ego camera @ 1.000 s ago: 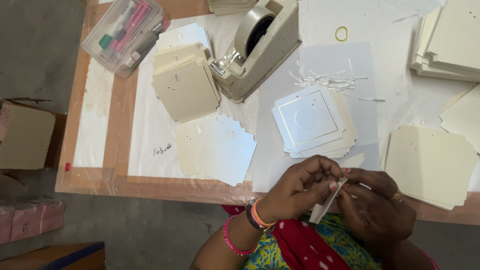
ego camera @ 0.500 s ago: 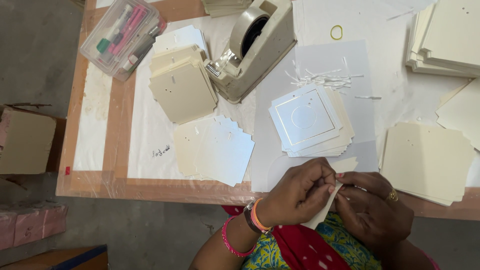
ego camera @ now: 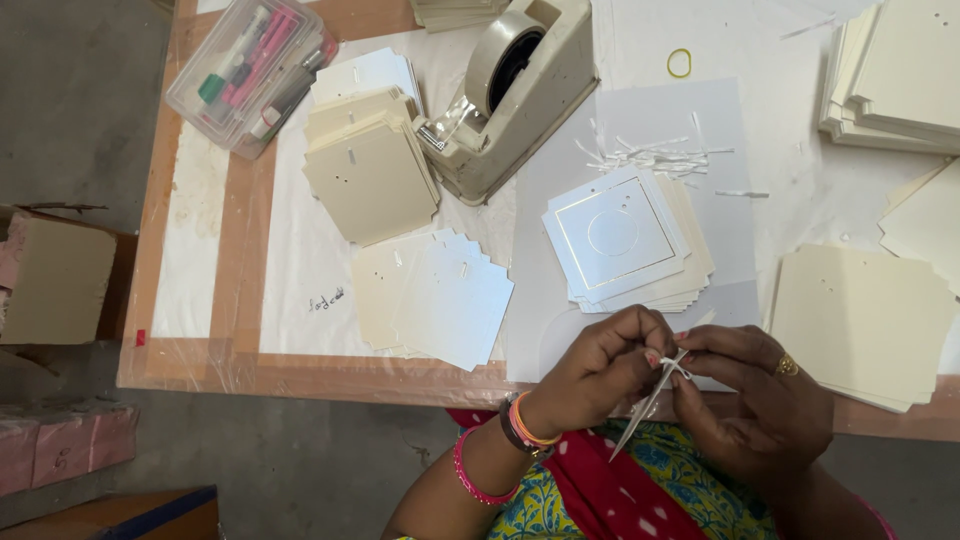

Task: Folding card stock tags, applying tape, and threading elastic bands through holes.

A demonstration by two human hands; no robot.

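My left hand [ego camera: 600,365] and my right hand [ego camera: 755,395] meet at the table's near edge, both pinching a thin cream card [ego camera: 645,410] seen edge-on, with a small white strip at its top between the fingertips. Just beyond the hands lies a fanned stack of white square cards [ego camera: 620,235] with a gold border and a circle. A small heap of white strips [ego camera: 655,158] lies behind that stack.
A beige tape dispenser [ego camera: 515,95] stands at the back centre. Cream card stacks lie at left [ego camera: 370,175], front left [ego camera: 435,300], right [ego camera: 860,320] and far right [ego camera: 890,75]. A clear box of pens [ego camera: 250,70] sits back left, a yellow rubber band [ego camera: 679,63] further right.
The hands have stayed at the table edge; the card has turned from flat-ish to edge-on, and the fingertips have closed in on its top.
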